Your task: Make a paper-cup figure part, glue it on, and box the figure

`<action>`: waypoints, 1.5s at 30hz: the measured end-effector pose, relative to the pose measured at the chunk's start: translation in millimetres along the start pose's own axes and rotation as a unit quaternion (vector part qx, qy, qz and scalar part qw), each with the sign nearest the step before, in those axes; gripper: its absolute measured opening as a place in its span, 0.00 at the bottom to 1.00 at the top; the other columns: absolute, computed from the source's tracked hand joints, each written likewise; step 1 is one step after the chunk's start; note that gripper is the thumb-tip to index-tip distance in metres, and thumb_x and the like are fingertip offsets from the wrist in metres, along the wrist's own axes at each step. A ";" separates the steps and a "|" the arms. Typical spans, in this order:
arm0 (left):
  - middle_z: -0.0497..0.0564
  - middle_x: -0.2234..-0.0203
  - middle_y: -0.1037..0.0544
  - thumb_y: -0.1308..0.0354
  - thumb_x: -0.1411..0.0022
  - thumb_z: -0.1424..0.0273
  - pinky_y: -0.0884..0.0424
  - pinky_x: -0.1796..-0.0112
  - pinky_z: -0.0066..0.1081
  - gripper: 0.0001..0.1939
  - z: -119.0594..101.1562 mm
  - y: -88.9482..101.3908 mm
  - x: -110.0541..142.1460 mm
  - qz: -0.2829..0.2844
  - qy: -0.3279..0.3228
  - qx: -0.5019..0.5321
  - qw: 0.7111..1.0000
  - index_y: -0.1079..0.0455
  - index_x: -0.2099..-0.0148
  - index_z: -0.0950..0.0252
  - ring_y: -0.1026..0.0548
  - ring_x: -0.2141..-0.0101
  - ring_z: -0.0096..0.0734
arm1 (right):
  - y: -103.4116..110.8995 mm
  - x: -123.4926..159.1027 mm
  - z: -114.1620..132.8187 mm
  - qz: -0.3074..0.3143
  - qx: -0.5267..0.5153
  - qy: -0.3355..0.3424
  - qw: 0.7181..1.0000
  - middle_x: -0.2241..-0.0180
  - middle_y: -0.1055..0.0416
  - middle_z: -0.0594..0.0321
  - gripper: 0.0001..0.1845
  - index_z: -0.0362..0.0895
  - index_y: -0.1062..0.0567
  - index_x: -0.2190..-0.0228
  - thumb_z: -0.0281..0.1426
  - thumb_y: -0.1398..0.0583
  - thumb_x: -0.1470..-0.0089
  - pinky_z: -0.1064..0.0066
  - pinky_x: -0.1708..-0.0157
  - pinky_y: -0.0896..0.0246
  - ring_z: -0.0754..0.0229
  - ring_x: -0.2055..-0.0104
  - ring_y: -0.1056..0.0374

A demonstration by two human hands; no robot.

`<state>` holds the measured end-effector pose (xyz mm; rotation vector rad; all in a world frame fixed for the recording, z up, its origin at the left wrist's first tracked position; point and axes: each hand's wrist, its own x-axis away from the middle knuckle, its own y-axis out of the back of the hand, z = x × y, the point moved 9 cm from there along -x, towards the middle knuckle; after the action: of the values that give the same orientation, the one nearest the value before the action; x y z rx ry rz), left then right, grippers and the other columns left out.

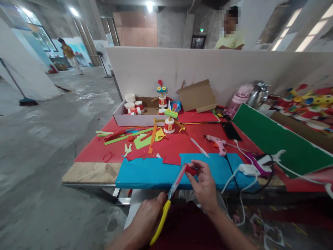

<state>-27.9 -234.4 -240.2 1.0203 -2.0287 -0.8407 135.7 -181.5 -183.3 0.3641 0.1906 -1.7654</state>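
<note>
On the left, the person's left hand (152, 212) grips the scissors with a long yellow handle and metal blades (166, 208). The blades slant up and away, to the right. Their tips meet a small red piece, maybe paper (191, 169), which sits between the two hands, up by the right fingertips. The left hand has its back up and its fingers curled. The right hand (204, 185) pinches the red piece between thumb and fingers, over the near edge of the flat blue sheet (145, 173).

Past the hands, left to right, I count one low white cardboard box (137, 120) with at least four paper cups (130, 98), two red-and-white cup toys with springy arms (169, 125), one thin clear pen (199, 147), one pink glue gun (220, 144) and one flat black phone (231, 131).
</note>
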 end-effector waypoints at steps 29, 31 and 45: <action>0.50 0.73 0.28 0.47 0.42 0.51 0.33 0.74 0.27 0.21 9.0 93.1 -31.8 -0.035 -0.029 0.424 0.904 0.33 0.61 0.65 0.28 0.73 0.29 | -34.2 -21.9 20.9 0.334 -0.126 -0.090 0.930 0.64 0.28 0.62 0.22 0.48 0.28 0.59 0.35 0.31 0.56 0.66 0.61 0.32 0.58 0.60 0.29; 0.47 0.77 0.30 0.40 0.48 0.49 0.40 0.81 0.22 0.24 -30.2 52.1 -45.5 0.109 -0.052 0.575 0.809 0.35 0.63 0.65 0.31 0.79 0.24 | -40.3 -17.8 23.8 0.379 -0.138 -0.110 0.909 0.64 0.28 0.62 0.23 0.47 0.28 0.59 0.37 0.30 0.58 0.66 0.61 0.32 0.58 0.59 0.30; 0.46 0.78 0.27 0.29 0.54 0.62 0.30 0.79 0.24 0.28 -47.3 8.5 -64.3 0.149 -0.051 0.765 0.624 0.36 0.54 0.66 0.26 0.80 0.26 | -33.4 -17.3 10.3 0.382 -0.150 -0.091 0.907 0.62 0.27 0.61 0.17 0.47 0.25 0.62 0.39 0.32 0.54 0.59 0.50 0.39 0.56 0.53 0.31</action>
<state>35.3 -186.8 -226.9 1.2615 -2.6873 1.4157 105.0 -161.3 -170.0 0.0273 0.1529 -0.9610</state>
